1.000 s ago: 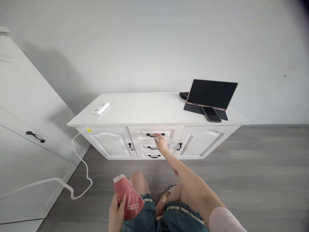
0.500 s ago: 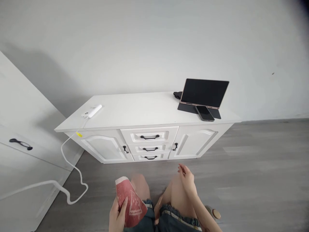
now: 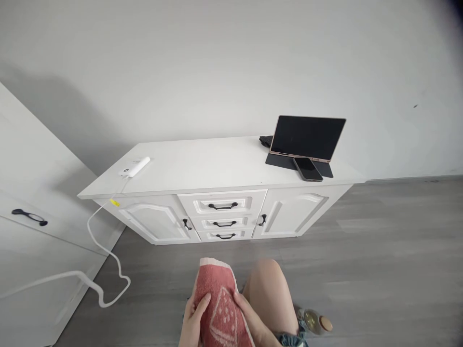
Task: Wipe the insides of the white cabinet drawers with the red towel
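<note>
Nearest the body, a red towel [image 3: 220,303] is gripped at its two sides by the half-closed left hand [image 3: 193,320] and half-closed right hand [image 3: 256,325], both thumbs laid on top. Beyond, on the white cabinet [image 3: 198,164], a phone [image 3: 307,169] is set before a propped tablet [image 3: 308,137].

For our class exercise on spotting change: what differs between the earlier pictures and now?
The right hand left the top drawer handle, drew back and took hold of the red cloth, which moved rightward in the left hand. The tablet and phone stay on the white cabinet.
</note>
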Available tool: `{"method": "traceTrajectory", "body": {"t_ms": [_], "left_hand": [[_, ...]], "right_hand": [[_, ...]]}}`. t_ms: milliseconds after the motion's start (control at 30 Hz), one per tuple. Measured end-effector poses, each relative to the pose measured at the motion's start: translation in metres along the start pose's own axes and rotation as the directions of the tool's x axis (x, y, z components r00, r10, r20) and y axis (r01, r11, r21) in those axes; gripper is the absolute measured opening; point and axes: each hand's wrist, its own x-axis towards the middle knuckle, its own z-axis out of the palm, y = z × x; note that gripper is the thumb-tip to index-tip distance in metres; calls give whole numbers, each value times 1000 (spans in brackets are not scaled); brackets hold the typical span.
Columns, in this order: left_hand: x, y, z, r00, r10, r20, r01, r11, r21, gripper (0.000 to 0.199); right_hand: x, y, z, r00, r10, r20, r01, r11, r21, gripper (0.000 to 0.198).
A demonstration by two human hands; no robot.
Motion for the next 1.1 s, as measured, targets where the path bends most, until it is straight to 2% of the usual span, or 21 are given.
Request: {"method": "traceTrajectory", "body": {"t_ms": [100,200,300,400,467,533,567,633,667,733,800,967,1100], "left_hand": [[3,-2,-9,984,-64,168,73,996,-50,46],[8,-8,-16,955,-134,263,155,986,-60,48],[10,-12,-15,955,-201,220,227,969,-98,48],[11,-8,-11,973,-190,129,211,963,-169,45],[12,-2,-11,983,-167,74,179,962,-208,45],[15,3,-15,989,-148,29,150,968,-199,44],[16,5,-19,990,-140,4,139,974,-177,44],[20,8,-26,991,-131,-39,124,983,-133,43],[22,8,-30,990,-132,-52,125,984,-123,43],[25,6,-36,985,-153,-73,143,981,-133,42],[29,1,-41,979,-184,-84,171,975,-143,41],[40,-14,-57,972,-199,-128,193,980,-53,46],[47,-20,-75,971,-205,-125,211,977,37,49]], "right_hand": [[0,5,2,1000,-18,-17,19,999,30,45],[4,-8,2,995,-85,56,90,992,-88,36],[13,-29,4,986,-119,114,144,956,-254,35],[37,-50,8,979,-144,143,191,894,-406,36],[65,-65,9,958,-236,164,287,797,-531,34],[101,-81,9,944,-284,171,323,673,-666,33],[119,-90,8,937,-318,146,310,565,-764,30],[155,-104,3,904,-409,125,223,201,-954,25],[170,-110,-1,902,-415,120,195,144,-970,26],[196,-117,-12,906,-411,105,141,59,-988,32],[215,-119,-28,921,-385,68,78,10,-997,40],[240,-118,-65,946,-323,-11,-47,-104,-993,49],[251,-113,-70,961,-275,-19,-75,-193,-978,48]]}}
